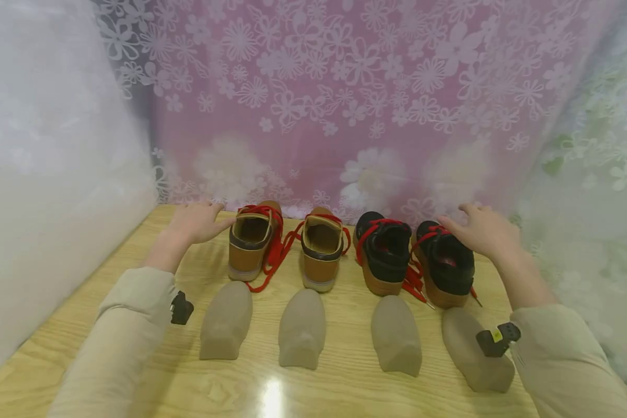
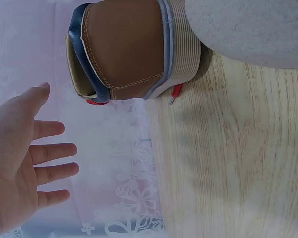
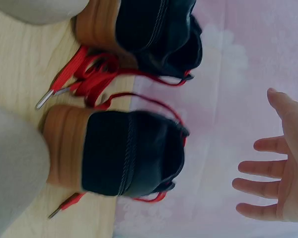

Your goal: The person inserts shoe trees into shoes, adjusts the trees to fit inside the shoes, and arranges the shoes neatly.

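**Although everything is laid out, the work looks barely begun**

As the head view shows, a row runs across the wooden desk (image 1: 345, 395): the outer brown shoe (image 1: 248, 255), the inner brown shoe (image 1: 321, 270), the inner black shoe (image 1: 384, 264) and the outer black shoe (image 1: 451, 281). Four grey blocks (image 1: 302, 331) lie on the near side, roughly one behind each heel; none sits inside an opening. The red laces (image 1: 276, 255) trail loose, with no bow visible. The left hand (image 1: 198, 222) hovers beside the outer brown shoe, the right hand (image 1: 485, 232) by the outer black shoe.

From the left wrist, the fingers (image 2: 57, 173) are straight and wide apart from the thumb, holding nothing, with a gap before the brown leather.

From the right wrist, the fingers (image 3: 260, 169) are likewise spread and bare, well apart from both black shoes, whose metal-tipped lace ends hang untied.

Arranging the pieces seems done; with nothing fitted or tied, all the handling itself appears to be left.
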Motion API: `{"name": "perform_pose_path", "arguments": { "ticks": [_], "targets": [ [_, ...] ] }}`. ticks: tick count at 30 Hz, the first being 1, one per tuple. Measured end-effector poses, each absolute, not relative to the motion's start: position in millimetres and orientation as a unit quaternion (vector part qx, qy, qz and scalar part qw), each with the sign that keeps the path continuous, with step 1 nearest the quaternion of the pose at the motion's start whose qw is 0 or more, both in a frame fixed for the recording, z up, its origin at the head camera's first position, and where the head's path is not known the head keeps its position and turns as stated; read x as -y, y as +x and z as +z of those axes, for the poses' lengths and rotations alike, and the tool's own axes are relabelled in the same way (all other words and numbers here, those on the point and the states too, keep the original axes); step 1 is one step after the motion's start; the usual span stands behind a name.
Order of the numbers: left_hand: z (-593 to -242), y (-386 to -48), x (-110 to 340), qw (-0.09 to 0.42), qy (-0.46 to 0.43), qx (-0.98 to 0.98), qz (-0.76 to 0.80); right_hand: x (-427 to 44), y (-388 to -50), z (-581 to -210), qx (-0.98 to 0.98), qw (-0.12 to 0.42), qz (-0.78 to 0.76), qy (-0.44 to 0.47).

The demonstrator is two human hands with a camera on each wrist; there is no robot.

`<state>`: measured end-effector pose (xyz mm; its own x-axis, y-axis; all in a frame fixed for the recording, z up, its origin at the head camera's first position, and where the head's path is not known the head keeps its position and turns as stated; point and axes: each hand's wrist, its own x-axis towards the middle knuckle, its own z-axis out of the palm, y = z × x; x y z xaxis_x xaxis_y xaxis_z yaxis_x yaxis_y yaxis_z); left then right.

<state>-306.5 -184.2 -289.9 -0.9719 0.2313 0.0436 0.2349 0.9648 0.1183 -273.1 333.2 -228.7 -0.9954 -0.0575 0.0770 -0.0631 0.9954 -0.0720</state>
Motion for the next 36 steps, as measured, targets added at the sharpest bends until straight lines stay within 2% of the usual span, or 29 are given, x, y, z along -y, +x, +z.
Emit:
{"name": "perform_pose_path", "arguments": {
  "ticks": [12, 22, 36],
  "targets": [
    [-279, -295, 179, 0.007, -0.128, 0.99, -0.064, -294, -278, -215, 0.992, 0.036, 0.057, 0.104],
    [-272, -285, 183, 0.007, -0.131, 0.989, -0.065, -254, -282, -206, 0.99, 0.032, 0.048, 0.128],
    [-276, -268, 184, 0.008, -0.143, 0.988, -0.058, -197, -288, -211, 0.981, 0.034, 0.092, 0.169]
  ]
}}
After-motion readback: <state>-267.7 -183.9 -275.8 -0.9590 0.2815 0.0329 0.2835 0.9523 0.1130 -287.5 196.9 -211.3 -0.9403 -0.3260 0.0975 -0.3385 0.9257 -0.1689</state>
